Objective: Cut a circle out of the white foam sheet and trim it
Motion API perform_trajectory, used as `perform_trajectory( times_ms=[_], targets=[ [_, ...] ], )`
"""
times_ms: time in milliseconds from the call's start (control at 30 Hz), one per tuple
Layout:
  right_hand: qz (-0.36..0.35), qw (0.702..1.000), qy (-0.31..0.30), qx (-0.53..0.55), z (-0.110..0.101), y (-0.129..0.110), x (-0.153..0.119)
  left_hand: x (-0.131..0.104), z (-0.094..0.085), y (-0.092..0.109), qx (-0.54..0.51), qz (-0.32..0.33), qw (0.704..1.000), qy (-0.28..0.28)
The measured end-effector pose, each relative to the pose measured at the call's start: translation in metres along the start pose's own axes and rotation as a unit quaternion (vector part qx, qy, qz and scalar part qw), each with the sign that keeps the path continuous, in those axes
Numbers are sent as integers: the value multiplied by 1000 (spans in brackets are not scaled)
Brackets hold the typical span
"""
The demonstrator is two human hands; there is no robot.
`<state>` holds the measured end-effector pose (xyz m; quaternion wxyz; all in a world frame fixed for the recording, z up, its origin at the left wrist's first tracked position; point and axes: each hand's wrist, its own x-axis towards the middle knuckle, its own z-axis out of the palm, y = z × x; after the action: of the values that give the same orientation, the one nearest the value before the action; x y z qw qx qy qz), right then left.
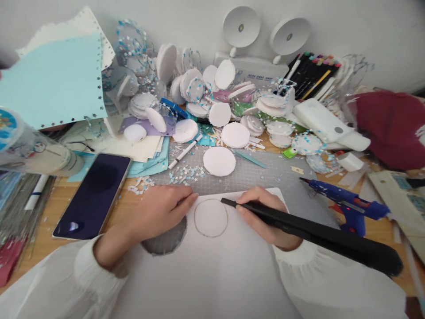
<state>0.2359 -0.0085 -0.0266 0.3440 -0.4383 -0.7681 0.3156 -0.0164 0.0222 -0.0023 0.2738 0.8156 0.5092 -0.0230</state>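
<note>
White sheet point(212, 274) lies flat in front of the person, over the grey cutting mat point(265, 177). Drawn circle point(211, 217) sits near its far edge, between the two hands. Round hole point(166, 241) just left of the circle, mat showing through, partly under the left hand.

Right hand point(270, 199): fingers and thumb closed around the long black cutter point(312, 230) near its front end. Tip is at the circle's upper right line; body slants back to the right over the sleeve. Can't tell if the tip is in the material.

Left hand point(159, 208): grasping nothing, loosely bent, resting on the sheet at the hole's far side, fingertips near the circle.

Beyond the sheet: loose white disc point(219, 161) on the mat, blue and white star confetti point(187, 174), white marker point(185, 152), teal strip point(249, 158). Behind those, a pile of more white discs, some with beaded blue trim.

Left side: dark-screened phone point(93, 195), clear cup point(40, 150) beside it. Right side: blue glue gun point(352, 206), small red light on its body. Back right: bundle of black pens point(312, 73).
</note>
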Motion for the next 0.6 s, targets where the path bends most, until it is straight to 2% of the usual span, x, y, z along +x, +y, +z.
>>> perform_trajectory(
  times_ms=[133,600],
  targets=[
    [-25,1000,-7,8,0,0,3,0,-2,2,10,-7,1000,-11],
    [-39,999,-30,8,4,9,2,0,1,0,20,0,1000,1]
  ],
)
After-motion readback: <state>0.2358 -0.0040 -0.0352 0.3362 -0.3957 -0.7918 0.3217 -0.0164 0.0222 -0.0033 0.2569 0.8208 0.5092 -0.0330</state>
